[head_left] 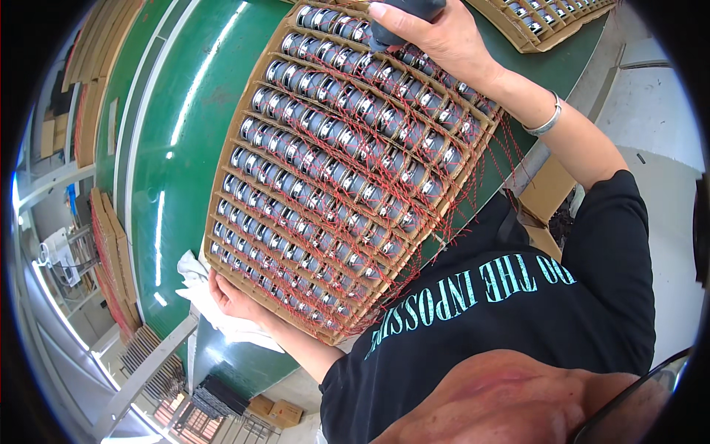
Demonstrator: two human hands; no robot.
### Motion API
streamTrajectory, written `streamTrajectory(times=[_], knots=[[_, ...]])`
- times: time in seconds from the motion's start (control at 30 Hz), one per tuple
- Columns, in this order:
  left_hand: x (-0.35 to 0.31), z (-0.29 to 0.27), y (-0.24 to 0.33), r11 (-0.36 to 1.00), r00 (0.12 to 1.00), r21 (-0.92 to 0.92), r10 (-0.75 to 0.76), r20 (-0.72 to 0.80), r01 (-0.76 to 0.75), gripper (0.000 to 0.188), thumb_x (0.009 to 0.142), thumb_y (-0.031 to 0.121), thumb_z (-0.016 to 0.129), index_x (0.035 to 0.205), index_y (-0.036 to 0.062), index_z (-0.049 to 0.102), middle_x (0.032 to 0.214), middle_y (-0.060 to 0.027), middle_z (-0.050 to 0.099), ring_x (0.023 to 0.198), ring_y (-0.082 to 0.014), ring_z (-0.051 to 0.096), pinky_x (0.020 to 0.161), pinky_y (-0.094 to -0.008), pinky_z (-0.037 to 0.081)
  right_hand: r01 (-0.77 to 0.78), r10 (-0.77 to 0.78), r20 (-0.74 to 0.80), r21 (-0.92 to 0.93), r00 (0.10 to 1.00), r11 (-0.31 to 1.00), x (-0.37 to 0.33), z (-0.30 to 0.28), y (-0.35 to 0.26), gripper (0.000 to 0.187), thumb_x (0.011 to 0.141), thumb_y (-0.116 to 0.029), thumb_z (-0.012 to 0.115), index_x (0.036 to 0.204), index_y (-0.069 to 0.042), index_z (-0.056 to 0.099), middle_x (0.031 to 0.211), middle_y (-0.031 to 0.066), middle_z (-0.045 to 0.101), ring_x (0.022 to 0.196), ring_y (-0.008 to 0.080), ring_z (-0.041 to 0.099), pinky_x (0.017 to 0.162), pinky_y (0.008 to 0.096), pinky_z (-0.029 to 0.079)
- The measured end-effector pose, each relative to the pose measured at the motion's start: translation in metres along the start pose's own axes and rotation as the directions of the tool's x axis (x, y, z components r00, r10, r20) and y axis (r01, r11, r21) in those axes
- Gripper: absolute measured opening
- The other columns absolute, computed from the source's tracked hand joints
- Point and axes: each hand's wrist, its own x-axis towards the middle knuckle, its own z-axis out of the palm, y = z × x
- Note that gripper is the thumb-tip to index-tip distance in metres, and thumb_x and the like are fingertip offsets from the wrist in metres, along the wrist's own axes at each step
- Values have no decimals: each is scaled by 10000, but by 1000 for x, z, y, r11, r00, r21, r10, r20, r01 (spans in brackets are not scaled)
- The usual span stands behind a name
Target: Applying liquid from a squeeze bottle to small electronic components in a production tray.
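A large cardboard tray [235,133] with dividers lies tilted across the middle, filled with rows of small grey cylindrical parts [325,118]. They have shiny metal rims and twisted red-and-black wires [466,192] that hang over the tray's near right side. My right hand [444,37] grips a dark, rounded object [405,18] above the far end of the tray; the top edge of the view cuts it off, so its kind is unclear. At the tray's lower left corner, my left hand [231,296] has its fingers closed on the cardboard edge, beside a white cloth [211,300].
The tray rests on a shiny green table [200,103]. Another divided tray [543,37] of similar parts sits at the far right. Stacked cardboard [111,251] stands along the left. An opened cardboard box [546,189] is right of my body, and a metal rail [144,374] runs at lower left.
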Motion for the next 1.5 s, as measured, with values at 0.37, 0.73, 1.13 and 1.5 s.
streamTrajectory(times=[0.37, 0.73, 1.13, 1.5], knots=[[0, 0, 0, 1000, 1000, 9, 13, 12, -13, 207, 944, 89, 480, 1091, -18, 579, 984, -89, 640, 828, -113, 603, 750, -243, 492, -6, 5, 17, 26, 1000, 1000, 0, -1, 2, 287, 831, -314, 684, 851, -31, 640, 749, -5, 613, 714, 83, 551, 684, 262, 458], [-3, 3, 5, 1000, 1000, 29, -5, -5, 5, 210, 948, 108, 478, 1098, 1, 579, 991, -82, 638, 839, -111, 600, 759, -244, 491, 98, -94, -92, 45, 991, 994, 1, -2, 6, 325, 820, -332, 688, 893, -19, 646, 768, 13, 615, 730, 96, 556, 698, 271, 461], [-4, 4, 7, 999, 1000, 53, 7, -13, -6, 209, 948, 112, 483, 1088, -5, 585, 982, -76, 635, 830, -105, 592, 758, -242, 483, 49, -51, -51, -55, 997, 997, 1, -1, 0, 284, 810, -307, 694, 807, -28, 643, 720, 24, 617, 677, 105, 560, 659, 286, 463], [-2, 2, 3, 1000, 1000, 11, -14, -8, 14, 205, 951, 111, 477, 1086, -5, 579, 984, -80, 635, 836, -111, 599, 763, -248, 489, 51, -53, -50, -40, 997, 998, 1, -1, 1, 288, 815, -306, 688, 812, -22, 639, 719, 24, 614, 679, 107, 560, 661, 285, 464]])
